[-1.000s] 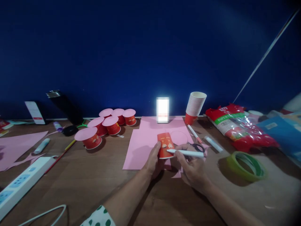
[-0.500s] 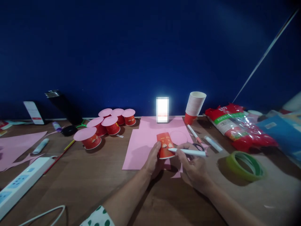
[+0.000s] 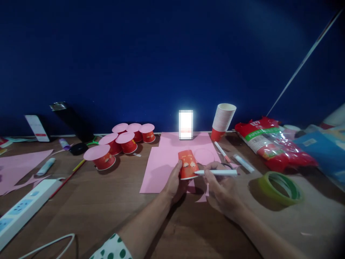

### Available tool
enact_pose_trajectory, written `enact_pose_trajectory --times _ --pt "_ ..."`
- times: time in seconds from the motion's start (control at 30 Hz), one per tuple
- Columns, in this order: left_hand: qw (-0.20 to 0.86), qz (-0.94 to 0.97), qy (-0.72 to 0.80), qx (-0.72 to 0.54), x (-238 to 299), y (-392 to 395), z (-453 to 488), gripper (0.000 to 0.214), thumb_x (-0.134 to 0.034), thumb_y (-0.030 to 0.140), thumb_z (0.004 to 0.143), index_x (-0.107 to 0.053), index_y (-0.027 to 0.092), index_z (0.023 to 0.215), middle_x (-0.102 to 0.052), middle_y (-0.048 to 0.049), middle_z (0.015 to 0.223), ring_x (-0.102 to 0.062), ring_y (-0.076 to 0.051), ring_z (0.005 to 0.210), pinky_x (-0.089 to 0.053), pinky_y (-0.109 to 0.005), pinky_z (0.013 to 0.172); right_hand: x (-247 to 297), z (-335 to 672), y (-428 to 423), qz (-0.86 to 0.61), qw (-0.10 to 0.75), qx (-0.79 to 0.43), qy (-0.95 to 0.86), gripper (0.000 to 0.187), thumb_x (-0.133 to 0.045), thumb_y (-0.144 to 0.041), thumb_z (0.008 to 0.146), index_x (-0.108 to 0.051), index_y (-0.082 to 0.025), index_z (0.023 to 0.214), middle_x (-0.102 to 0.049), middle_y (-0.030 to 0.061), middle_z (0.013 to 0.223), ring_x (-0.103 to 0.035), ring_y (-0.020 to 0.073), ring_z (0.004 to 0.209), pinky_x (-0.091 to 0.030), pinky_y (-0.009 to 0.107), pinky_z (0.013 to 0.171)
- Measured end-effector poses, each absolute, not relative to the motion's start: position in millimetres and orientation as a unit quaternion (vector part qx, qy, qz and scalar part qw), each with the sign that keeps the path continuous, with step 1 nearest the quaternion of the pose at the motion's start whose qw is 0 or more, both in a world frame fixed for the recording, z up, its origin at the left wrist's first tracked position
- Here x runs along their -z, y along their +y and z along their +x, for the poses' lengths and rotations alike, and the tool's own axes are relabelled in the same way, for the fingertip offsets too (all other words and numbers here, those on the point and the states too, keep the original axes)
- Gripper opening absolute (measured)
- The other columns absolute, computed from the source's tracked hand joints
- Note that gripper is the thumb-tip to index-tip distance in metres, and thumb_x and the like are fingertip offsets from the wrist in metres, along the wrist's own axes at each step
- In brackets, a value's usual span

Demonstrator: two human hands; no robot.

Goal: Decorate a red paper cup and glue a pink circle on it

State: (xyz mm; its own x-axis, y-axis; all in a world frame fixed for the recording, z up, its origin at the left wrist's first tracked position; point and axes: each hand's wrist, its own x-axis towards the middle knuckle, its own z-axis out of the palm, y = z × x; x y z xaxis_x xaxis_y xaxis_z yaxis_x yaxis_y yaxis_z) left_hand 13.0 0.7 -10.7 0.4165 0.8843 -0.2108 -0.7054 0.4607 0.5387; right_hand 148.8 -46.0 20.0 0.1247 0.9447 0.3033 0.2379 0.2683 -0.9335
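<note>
A red paper cup (image 3: 186, 169) with pale printed marks is upside down, its white rim toward me. My left hand (image 3: 174, 182) is wrapped round the cup's left side, thumb on the front. In my right hand (image 3: 221, 187) a white marker (image 3: 221, 172) lies nearly level, pinched between thumb and fingers. The marker's tip is at the cup's right side near the rim; I cannot tell whether it touches. Beneath and behind are pink paper sheets (image 3: 153, 171) and a pink paper circle (image 3: 204, 157). Scissors beside my right hand are mostly hidden.
Several red cups topped with pink discs (image 3: 97, 152) stand to the left. At the back right are a stack of paper cups (image 3: 224, 116) and a red plastic bag (image 3: 269, 144). Green tape (image 3: 281, 189) lies on the right, a power strip (image 3: 27, 212) on the left. A lit phone (image 3: 185, 126) stands behind.
The marker's tip has shifted slightly right, from the cup's front toward its right edge, and the marker is more level. The cup has tilted slightly in my left hand.
</note>
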Motion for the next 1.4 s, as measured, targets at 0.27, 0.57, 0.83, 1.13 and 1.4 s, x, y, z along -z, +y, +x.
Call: enact_pose_trajectory --times 0.27,0.57,0.83,1.13,1.4 --pt "0.822 0.188 0.254 -0.474 7.7 -1.1 12.6 0.04 -0.052 0.048 0.087 -0.066 0.011 0.092 -0.071 -0.0101 0.088 -0.066 -0.023 0.087 -0.046 -0.034 0.09 -17.9 150.7 -45.1 -0.508 0.547 -0.36 -0.56 0.021 -0.055 -0.038 0.087 -0.053 -0.02 0.076 -0.047 -0.004 0.058 -0.041 0.0104 0.05 -0.034 0.022 0.045" --pt "0.835 0.193 0.255 -0.449 10.8 0.1 10.4 0.046 -0.051 0.052 0.086 -0.064 0.011 0.1 -0.071 -0.0106 0.092 -0.065 -0.024 0.088 -0.048 -0.035 0.086 -19.0 153.5 -40.9 -0.496 0.546 -0.372 -0.563 0.021 -0.057 -0.04 0.085 -0.055 -0.02 0.077 -0.05 -0.0035 0.057 -0.045 0.0107 0.049 -0.037 0.022 0.045" --pt "0.833 0.197 0.239 -0.458 11.1 -1.3 10.9 0.048 -0.051 0.053 0.086 -0.067 0.009 0.097 -0.072 -0.0111 0.089 -0.065 -0.023 0.085 -0.046 -0.032 0.086 -19.4 151.2 -42.8 -0.494 0.542 -0.392 -0.555 0.022 -0.057 -0.039 0.086 -0.052 -0.021 0.074 -0.045 -0.0057 0.056 -0.04 0.0092 0.047 -0.033 0.021 0.043" --pt "0.823 0.232 0.247 -0.455 15.9 -1.4 11.1 0.05 -0.051 0.054 0.086 -0.064 0.01 0.104 -0.072 -0.0124 0.095 -0.065 -0.028 0.093 -0.048 -0.037 0.084 -21.9 145.2 -47.1 -0.517 0.534 -0.327 -0.584 0.022 -0.053 -0.035 0.088 -0.053 -0.02 0.072 -0.047 -0.0037 0.059 -0.044 0.0106 0.053 -0.037 0.022 0.048" --pt "0.813 0.236 0.243 -0.474 8.4 -4.7 12.8 0.045 -0.06 0.052 0.081 -0.065 0.011 0.098 -0.07 -0.0134 0.102 -0.064 -0.03 0.102 -0.046 -0.036 0.09 -21.9 145.5 -45.2 -0.521 0.53 -0.29 -0.603 0.024 -0.051 -0.032 0.089 -0.05 -0.021 0.068 -0.045 -0.0047 0.056 -0.043 0.0104 0.052 -0.036 0.021 0.048"
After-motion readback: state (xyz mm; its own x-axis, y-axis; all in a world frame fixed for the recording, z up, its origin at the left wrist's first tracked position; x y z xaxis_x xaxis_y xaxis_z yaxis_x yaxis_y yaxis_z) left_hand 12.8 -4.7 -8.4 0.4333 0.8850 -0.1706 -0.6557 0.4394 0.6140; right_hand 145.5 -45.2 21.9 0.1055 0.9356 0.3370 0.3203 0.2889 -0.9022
